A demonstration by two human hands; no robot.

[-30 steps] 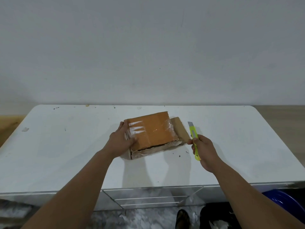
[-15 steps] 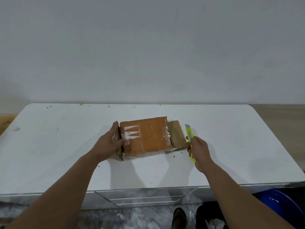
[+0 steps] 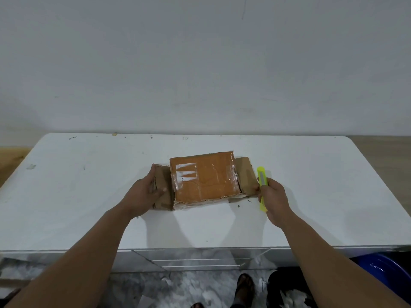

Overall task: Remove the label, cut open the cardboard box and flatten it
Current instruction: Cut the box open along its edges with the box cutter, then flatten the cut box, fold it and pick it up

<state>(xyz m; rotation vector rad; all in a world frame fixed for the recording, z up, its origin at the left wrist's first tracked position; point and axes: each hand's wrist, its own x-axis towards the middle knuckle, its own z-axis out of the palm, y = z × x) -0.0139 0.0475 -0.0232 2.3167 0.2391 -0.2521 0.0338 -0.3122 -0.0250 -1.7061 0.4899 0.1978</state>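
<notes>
An orange-brown cardboard box (image 3: pixel 205 177) lies flat in the middle of the white table (image 3: pixel 89 196), wrapped in shiny clear tape with a white label remnant (image 3: pixel 186 173) near its left end. Brown flaps are spread out on both sides. My left hand (image 3: pixel 144 192) presses the left flap (image 3: pixel 163 190) down with the thumb on top. The right flap (image 3: pixel 245 176) lies beside my right hand (image 3: pixel 272 196), which grips a yellow-green utility knife (image 3: pixel 262 187); the hand touches that flap's edge. The blade tip points away from me.
A grey wall stands behind the table's far edge. Small scraps and specks dot the tabletop near the box. Below the front edge there is a marbled floor with my sandalled feet (image 3: pixel 243 285), a blue bin (image 3: pixel 387 270) at right and a dark bag.
The box has been turned square to me. Its left flap has been folded out flat under my left hand. My right hand with the knife has come close against the right flap.
</notes>
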